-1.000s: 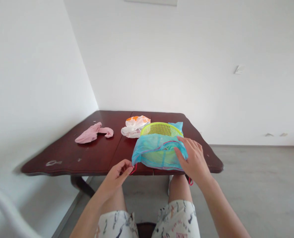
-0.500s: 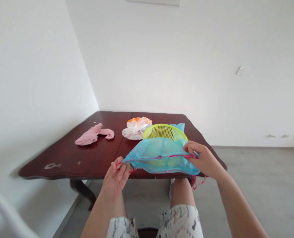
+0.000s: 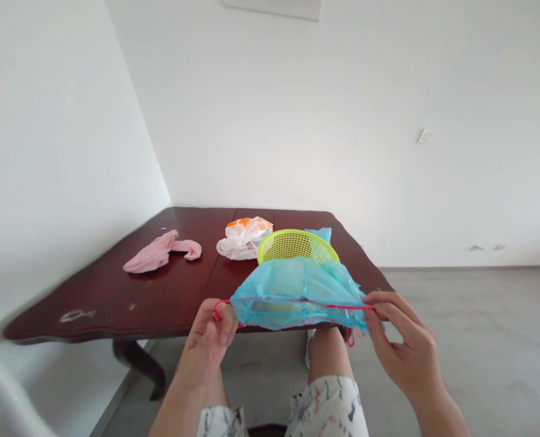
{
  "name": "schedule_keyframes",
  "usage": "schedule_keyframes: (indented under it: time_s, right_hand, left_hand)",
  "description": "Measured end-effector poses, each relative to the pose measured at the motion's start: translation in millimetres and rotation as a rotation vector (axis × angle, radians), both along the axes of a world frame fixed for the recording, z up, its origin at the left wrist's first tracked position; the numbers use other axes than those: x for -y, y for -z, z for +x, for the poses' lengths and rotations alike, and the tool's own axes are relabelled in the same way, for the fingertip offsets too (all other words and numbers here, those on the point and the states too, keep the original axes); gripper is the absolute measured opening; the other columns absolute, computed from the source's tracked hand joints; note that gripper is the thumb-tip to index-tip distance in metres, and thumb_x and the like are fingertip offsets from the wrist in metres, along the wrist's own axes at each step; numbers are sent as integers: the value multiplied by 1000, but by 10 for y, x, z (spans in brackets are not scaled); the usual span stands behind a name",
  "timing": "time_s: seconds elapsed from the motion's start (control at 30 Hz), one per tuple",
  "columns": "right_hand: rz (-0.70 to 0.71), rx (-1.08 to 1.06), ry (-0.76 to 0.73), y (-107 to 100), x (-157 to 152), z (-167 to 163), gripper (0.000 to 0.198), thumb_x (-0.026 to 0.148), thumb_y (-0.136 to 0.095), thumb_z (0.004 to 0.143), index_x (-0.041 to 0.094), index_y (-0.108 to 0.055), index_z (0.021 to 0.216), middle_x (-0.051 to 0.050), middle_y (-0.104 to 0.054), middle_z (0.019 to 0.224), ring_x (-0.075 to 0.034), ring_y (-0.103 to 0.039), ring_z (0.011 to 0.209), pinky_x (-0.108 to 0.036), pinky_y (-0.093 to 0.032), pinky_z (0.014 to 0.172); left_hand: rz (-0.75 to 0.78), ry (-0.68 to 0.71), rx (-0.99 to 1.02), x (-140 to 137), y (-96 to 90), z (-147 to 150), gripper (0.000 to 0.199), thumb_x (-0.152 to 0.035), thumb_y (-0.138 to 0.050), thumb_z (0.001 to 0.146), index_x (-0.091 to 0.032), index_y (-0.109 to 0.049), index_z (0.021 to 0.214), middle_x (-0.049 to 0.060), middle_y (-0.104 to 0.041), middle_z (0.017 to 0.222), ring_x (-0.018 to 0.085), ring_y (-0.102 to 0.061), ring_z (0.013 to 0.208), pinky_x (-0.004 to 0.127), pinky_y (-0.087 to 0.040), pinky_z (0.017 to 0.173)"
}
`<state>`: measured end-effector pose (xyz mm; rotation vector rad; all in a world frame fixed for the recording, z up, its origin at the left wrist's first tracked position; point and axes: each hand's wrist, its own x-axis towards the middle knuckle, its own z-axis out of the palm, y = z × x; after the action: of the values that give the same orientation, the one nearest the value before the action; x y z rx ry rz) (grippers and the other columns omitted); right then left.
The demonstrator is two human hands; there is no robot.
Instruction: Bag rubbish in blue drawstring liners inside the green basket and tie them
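Observation:
A sheer blue drawstring bag (image 3: 292,282) is stretched between my hands at the table's front edge, its mouth facing me. My left hand (image 3: 210,334) is closed on the red drawstring at the bag's left corner. At the right corner, the fingertips of my right hand (image 3: 401,334) pinch the red drawstring (image 3: 352,307). Loose red cord ends dangle below the bag on the right. Behind it, a yellow-green plastic basket (image 3: 288,244) is partly covered by the bag; its lower part is hidden.
The dark red wooden table (image 3: 169,303) stands against white walls. On it lie a crumpled pink cloth (image 3: 153,254), a white plastic bag (image 3: 245,240) with orange print, and a piece of blue material (image 3: 321,233) behind the basket. My knees are beneath the front edge.
My right hand has shifted right and down, drawing the red string out from the bag's corner. My left hand still holds its end. The whole view has moved slightly.

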<state>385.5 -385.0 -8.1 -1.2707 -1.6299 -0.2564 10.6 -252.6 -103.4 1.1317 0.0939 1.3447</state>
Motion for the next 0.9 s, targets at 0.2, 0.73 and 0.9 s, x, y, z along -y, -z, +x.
schedule_keyframes:
  time_s: [0.2, 0.73, 0.9]
  right_hand:
    - [171, -58, 231, 103, 133, 49, 19, 15, -76, 110, 26, -81, 125, -8, -86, 123, -21, -83, 107, -29, -70, 87]
    - [-286, -740, 69, 269, -93, 602, 59, 81, -94, 85, 25, -77, 90, -4, -73, 72, -21, -63, 57, -32, -52, 52]
    - [-380, -791, -128, 73, 142, 470, 54, 75, -87, 99, 24, -75, 86, -4, -69, 77, -19, -61, 72, -28, -56, 64]
  left_hand:
    - [243, -47, -212, 64, 20, -16, 23, -45, -70, 122, -26, -80, 132, -3, -60, 75, 12, -52, 67, 27, -40, 73]
    - [-105, -9, 75, -52, -245, -222, 59, -81, -90, 94, -24, -78, 89, -2, -48, 67, 18, -54, 65, 41, -65, 86]
    - [-66, 39, 55, -3, -388, -209, 39, -56, -81, 112, -42, -82, 149, 2, -77, 96, 15, -71, 66, 33, -70, 74]
